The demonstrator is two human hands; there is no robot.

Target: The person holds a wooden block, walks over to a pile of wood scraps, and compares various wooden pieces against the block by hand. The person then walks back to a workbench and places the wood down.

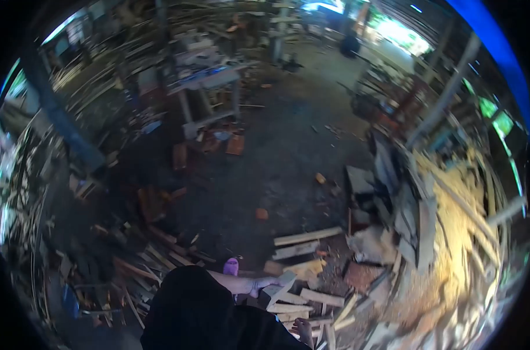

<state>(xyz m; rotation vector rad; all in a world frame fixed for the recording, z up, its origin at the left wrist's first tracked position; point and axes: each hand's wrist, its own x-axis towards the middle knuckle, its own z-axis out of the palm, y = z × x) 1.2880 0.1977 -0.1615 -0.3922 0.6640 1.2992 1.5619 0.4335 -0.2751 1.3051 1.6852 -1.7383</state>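
Observation:
My left hand (267, 283), with a band at its wrist, reaches out beyond my dark clothing and grips the near end of a grey wooden block (284, 284). The block lies tilted over a loose pile of cut wood pieces (323, 298). Lower down, my right hand (303, 330) is close above the pale sticks at the bottom of this pile. Its fingers are small and blurred, so I cannot make out whether they hold anything. Just left of the block, a purple shoe (231, 267) shows beyond my forearm.
Long sticks (307, 236) lie ahead of the pile. On the right rise sheets and boards (402, 216) beside a sawdust heap (451, 233). Scrap wood (154, 256) lies on the left. Farther off stand a workbench (209, 81) and a leaning post (66, 128).

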